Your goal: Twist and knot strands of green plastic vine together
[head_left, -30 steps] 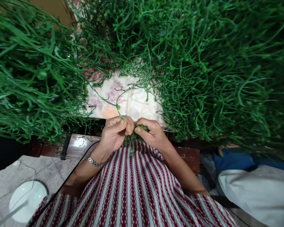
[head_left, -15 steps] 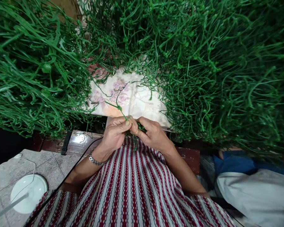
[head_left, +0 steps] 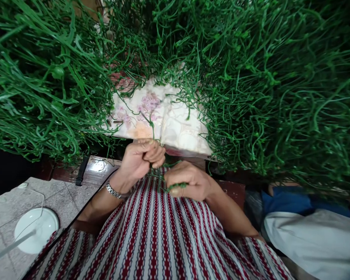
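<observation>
My left hand (head_left: pixel 142 158) is closed on a thin green plastic stem (head_left: pixel 153 131), whose forked end sticks up over the table edge. Lower and to the right, my right hand (head_left: pixel 188 181) is closed around a small bunch of green stems (head_left: pixel 177 186), with bits poking out past the thumb. The two hands are a little apart above the striped cloth on my lap. Part of the green pieces is hidden inside my fingers. Beyond the hands lies a pale flowered tabletop cover (head_left: pixel 186 134).
Heaps of green plastic stems (head_left: pixel 41 85) lie on the left, and more stems (head_left: pixel 268 93) at the back and right. A white round lamp base (head_left: pixel 36 229) stands on the floor at lower left. At lower right another person's light-coloured clothing (head_left: pixel 312 241) shows.
My hands were together and have come apart. The right hand moved down and turned with its bunch; the left fingers have curled into a fist round the stem.
</observation>
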A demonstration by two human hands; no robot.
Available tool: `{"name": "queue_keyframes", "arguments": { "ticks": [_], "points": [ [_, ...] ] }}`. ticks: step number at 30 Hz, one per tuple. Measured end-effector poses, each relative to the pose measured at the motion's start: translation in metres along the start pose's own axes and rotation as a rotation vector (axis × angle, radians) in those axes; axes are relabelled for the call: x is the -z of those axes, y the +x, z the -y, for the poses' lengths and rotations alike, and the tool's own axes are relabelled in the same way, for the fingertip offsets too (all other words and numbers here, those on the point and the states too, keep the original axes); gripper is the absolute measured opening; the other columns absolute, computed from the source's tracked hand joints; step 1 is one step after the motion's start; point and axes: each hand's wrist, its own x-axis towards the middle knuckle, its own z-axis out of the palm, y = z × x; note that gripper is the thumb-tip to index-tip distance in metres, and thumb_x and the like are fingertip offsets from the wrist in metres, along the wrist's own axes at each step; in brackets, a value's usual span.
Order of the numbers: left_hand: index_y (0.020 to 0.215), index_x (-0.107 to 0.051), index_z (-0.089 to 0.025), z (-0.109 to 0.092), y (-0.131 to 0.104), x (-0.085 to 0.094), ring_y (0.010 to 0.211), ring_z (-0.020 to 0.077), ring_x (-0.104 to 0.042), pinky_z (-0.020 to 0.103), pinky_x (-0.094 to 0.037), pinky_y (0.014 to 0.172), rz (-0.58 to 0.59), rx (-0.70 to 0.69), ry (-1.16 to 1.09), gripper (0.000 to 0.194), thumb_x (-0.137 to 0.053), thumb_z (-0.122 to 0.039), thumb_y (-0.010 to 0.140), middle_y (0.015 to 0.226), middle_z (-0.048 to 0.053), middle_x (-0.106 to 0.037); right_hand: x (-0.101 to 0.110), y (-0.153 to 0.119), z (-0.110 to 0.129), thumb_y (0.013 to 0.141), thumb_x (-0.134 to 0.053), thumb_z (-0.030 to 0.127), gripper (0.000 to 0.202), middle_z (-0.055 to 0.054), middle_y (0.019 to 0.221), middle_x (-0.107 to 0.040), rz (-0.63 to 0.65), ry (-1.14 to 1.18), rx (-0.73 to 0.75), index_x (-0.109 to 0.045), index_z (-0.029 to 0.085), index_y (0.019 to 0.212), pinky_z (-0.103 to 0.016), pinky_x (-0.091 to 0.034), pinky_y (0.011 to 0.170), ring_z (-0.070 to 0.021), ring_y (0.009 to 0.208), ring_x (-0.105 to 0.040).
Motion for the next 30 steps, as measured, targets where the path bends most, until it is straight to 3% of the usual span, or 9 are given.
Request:
{"name": "queue_keyframes", "arguments": {
  "ticks": [1,6,9,12,15,19,23,26,30],
  "points": [
    [0.042,-0.041,-0.015,-0.003,0.001,0.001,0.040,0.0078,-0.030,0.023,-0.026,0.041,-0.011,-0.017,-0.009,0.041,-0.062,-0.031,0.073,0.040,-0.005,-0.022,0.002,-0.002,0.002,0.089,-0.046,0.026,0.026,0.004,0.056,-0.040,-0.028,0.029,0.002,-0.047,0.018,0.064,-0.022,-0.032,0.051,-0.0073,0.051,-0.038],
    [0.043,-0.048,-0.015,-0.016,0.001,0.003,0.045,0.0096,-0.037,0.027,-0.037,0.050,-0.030,-0.151,0.054,0.038,-0.063,-0.034,0.072,0.039,-0.003,-0.029,0.016,-0.012,0.018,0.088,-0.048,0.030,0.018,-0.001,0.065,-0.053,-0.431,-0.024,-0.119,-0.052,0.019,0.074,-0.026,-0.041,0.056,-0.0115,0.058,-0.050],
    [0.045,-0.053,-0.015,-0.018,0.001,0.002,0.053,0.0125,-0.046,0.031,-0.043,0.063,-0.044,-0.236,0.119,0.036,-0.062,-0.035,0.073,0.041,-0.001,-0.038,0.018,-0.014,0.029,0.090,-0.046,0.026,0.013,-0.005,0.079,-0.061,-0.601,-0.081,-0.149,-0.054,0.019,0.083,-0.028,-0.046,0.061,-0.0133,0.064,-0.057],
    [0.050,-0.059,-0.016,-0.016,0.002,0.001,0.063,0.0157,-0.051,0.033,-0.043,0.073,-0.036,-0.302,0.202,0.032,-0.059,-0.033,0.077,0.046,0.002,-0.047,0.013,-0.009,0.035,0.089,-0.047,0.024,0.011,-0.003,0.077,-0.061,-0.714,-0.172,-0.172,-0.057,0.020,0.091,-0.025,-0.045,0.055,-0.0110,0.057,-0.056],
    [0.057,-0.063,-0.015,-0.012,0.002,-0.002,0.069,0.0167,-0.054,0.033,-0.042,0.076,-0.040,-0.340,0.269,0.027,-0.057,-0.031,0.078,0.058,0.004,-0.056,0.007,0.000,0.036,0.088,-0.050,0.022,0.011,0.000,0.072,-0.060,-0.679,-0.338,-0.246,-0.059,0.020,0.095,-0.022,-0.043,0.056,-0.0097,0.059,-0.056],
    [0.061,-0.066,-0.015,-0.009,-0.001,-0.006,0.085,0.0191,-0.057,0.031,-0.043,0.078,-0.048,-0.335,0.320,0.026,-0.058,-0.032,0.079,0.086,0.009,-0.061,0.005,0.012,0.029,0.085,-0.055,0.031,0.014,0.001,0.072,-0.060,-0.505,-0.459,-0.347,-0.058,0.018,0.089,-0.021,-0.040,0.060,-0.0088,0.062,-0.053],
    [0.063,-0.067,-0.014,-0.007,-0.002,-0.011,0.092,0.0198,-0.056,0.030,-0.042,0.081,-0.022,-0.354,0.350,0.027,-0.057,-0.032,0.080,0.092,0.010,-0.061,0.001,0.017,0.018,0.084,-0.055,0.036,0.019,0.002,0.067,-0.055,-0.420,-0.499,-0.448,-0.056,0.017,0.085,-0.020,-0.036,0.055,-0.0081,0.056,-0.045],
    [0.068,-0.068,-0.015,-0.007,0.000,-0.012,0.095,0.0197,-0.055,0.030,-0.042,0.085,-0.010,-0.337,0.381,0.025,-0.057,-0.033,0.081,0.093,0.009,-0.060,-0.004,0.016,0.014,0.084,-0.054,0.028,0.012,0.003,0.064,-0.053,-0.406,-0.504,-0.446,-0.056,0.017,0.081,-0.020,-0.035,0.056,-0.0080,0.056,-0.044],
    [0.092,-0.067,-0.017,-0.012,0.000,-0.006,0.096,0.0190,-0.054,0.029,-0.041,0.086,-0.080,-0.334,0.583,0.024,-0.058,-0.036,0.080,0.099,0.007,-0.060,-0.006,0.013,0.015,0.084,-0.052,0.025,0.011,0.003,0.063,-0.053,-0.505,-0.453,-0.489,-0.058,0.016,0.081,-0.020,-0.036,0.056,-0.0082,0.055,-0.045]
  ]
}}
